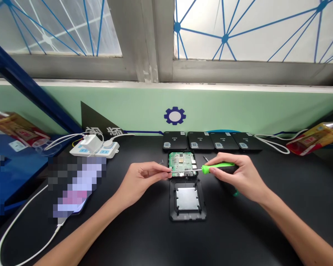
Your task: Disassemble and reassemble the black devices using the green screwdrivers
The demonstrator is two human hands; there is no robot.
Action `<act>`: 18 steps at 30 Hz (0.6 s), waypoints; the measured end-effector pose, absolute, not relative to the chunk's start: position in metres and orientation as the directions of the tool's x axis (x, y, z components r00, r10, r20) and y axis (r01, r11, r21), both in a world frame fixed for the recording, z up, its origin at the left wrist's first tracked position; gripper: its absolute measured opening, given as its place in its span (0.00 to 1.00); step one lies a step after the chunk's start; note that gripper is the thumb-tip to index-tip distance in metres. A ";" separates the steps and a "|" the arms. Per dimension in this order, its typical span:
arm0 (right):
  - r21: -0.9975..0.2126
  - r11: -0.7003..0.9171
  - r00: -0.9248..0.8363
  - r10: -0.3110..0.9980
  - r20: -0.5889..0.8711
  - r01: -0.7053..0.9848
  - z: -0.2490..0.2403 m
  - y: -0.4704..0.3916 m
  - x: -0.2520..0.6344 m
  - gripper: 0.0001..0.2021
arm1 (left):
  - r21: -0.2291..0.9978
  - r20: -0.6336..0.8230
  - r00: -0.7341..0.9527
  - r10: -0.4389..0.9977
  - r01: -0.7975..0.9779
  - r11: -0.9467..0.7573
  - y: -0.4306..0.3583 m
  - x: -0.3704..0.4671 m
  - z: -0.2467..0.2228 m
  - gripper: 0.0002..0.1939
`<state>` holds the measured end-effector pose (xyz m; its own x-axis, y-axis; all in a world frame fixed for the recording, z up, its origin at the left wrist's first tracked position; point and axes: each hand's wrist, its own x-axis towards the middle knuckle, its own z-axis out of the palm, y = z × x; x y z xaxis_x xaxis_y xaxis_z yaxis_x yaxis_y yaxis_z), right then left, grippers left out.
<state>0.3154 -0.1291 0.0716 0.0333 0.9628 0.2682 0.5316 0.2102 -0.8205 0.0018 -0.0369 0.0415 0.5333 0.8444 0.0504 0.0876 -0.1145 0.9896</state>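
Nearest to me, two bare forearms (pixel 102 218) reach in from the bottom corners of the frame, over a smooth black table (pixel 144 240). In the lower middle lies a square black plastic cover with a shiny silver plate (pixel 187 199). Just past it, in the middle, sits an open black box with a green circuit board (pixel 180 159); its open side faces up, so the little parts show.

The right hand (pixel 245 177) curls its thumb and fingers round the fat handle of a green-and-black screwdriver (pixel 205 169). The left hand (pixel 140 181) pinches by the tip, with thumb and fingers pressed together. I think two hands keep the thin rod steady. It lies sideways, right across the near part of the board. I cannot tell if anything tiny is on the tip, because the left fingers hide it.

A dark thing with a green end (pixel 235 193) is under the right hand, mostly hidden. Behind the open box, four flat black boxes (pixel 174 141) stand in a row, close to the green wall (pixel 127 111). Left of the middle are a white power strip (pixel 104 152) and a blurry phone-like thing (pixel 77 195). A white cable (pixel 16 218) loops at lower left, well away from the hands.
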 end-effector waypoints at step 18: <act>-0.287 0.450 -0.423 0.893 0.152 0.846 0.187 -0.128 0.295 0.21 | 0.755 0.314 0.739 0.596 0.187 -0.629 -0.072 0.052 0.025 0.29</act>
